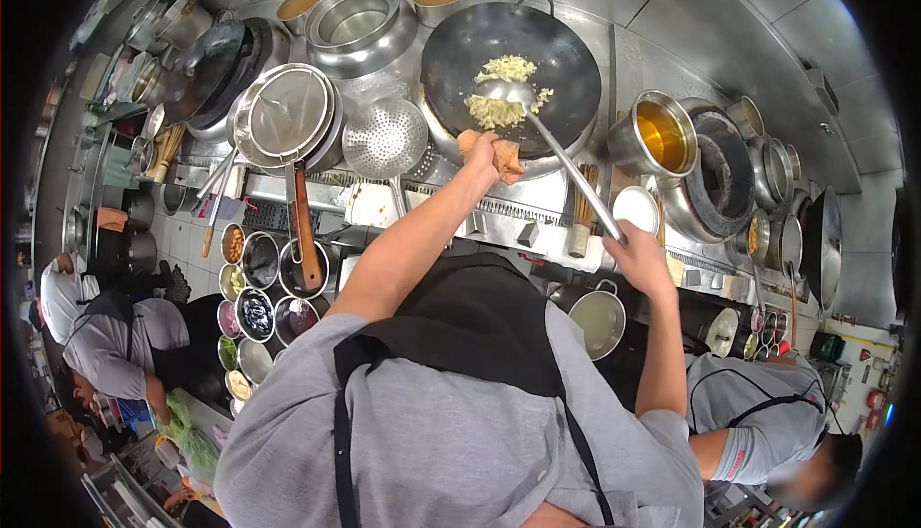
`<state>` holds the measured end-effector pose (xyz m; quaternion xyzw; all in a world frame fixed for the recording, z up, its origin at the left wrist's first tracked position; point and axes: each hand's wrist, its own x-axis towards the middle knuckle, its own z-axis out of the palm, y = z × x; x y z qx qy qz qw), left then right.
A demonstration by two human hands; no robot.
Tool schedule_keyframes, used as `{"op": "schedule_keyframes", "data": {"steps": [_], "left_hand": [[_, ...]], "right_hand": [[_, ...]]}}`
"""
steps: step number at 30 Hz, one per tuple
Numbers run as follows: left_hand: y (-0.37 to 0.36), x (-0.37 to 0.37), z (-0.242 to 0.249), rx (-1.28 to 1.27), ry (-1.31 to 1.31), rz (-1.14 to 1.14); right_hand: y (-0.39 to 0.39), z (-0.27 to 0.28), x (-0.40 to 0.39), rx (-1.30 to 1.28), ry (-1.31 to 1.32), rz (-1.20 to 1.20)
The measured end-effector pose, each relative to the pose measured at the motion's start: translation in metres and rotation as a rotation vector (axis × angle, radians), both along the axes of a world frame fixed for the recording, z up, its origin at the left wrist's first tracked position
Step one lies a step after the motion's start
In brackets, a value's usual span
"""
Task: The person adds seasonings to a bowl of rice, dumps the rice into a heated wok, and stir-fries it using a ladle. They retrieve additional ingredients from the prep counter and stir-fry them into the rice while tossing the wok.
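The left hand (483, 150) is closed on a folded orange-brown cloth (507, 165) at the near rim of a round black metal wok (568, 58); the right hand (639, 258) is clamped round the end of a long-handled silver metal ladle (574, 169), its bowl among crumbly pale-yellow food (494, 112) inside the wok; good handling probably calls for a firm grip through the cloth, since the rim is likely hot; the ladle is best worked in short, low strokes along the curved wall, lest loose bits flick over the rim.
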<state>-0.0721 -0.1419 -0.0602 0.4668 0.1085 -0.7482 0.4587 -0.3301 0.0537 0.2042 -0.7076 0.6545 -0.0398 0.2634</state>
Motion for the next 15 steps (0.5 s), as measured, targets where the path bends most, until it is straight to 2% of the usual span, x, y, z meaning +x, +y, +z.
{"op": "schedule_keyframes", "data": {"steps": [2,4,5,6,8,10,11,12,14,15], "left_hand": [[-0.01,-0.005,-0.025,-0.022,-0.086,0.028],[-0.006,-0.011,-0.043,-0.07,-0.28,0.076],[0.002,-0.013,-0.032,-0.023,-0.32,0.086],[0.022,-0.009,0.014,-0.005,-0.208,0.012],[0.066,-0.001,0.115,0.028,0.004,-0.16],[0.087,0.004,0.171,0.107,-0.023,-0.254],[0.092,0.008,0.181,0.064,-0.012,-0.279],[0.089,0.007,0.166,0.041,-0.043,-0.21],[0.076,0.003,0.092,-0.008,-0.122,-0.082],[0.081,0.007,0.046,-0.181,-0.199,-0.106]], "right_hand": [[0.013,0.044,0.008,0.399,-0.184,-0.25],[0.016,-0.013,-0.005,0.261,-0.213,-0.079],[0.014,-0.032,0.006,0.102,-0.101,-0.041],[0.01,-0.043,0.008,0.065,-0.025,-0.016],[-0.001,-0.024,-0.002,0.085,-0.08,0.03],[-0.001,0.036,-0.009,0.107,-0.033,0.129],[-0.002,0.052,-0.009,0.124,0.01,0.146],[-0.003,0.067,-0.009,0.14,0.053,0.164],[-0.016,0.033,-0.012,0.04,0.135,0.223],[-0.023,0.007,-0.005,0.017,0.183,0.146]]}}
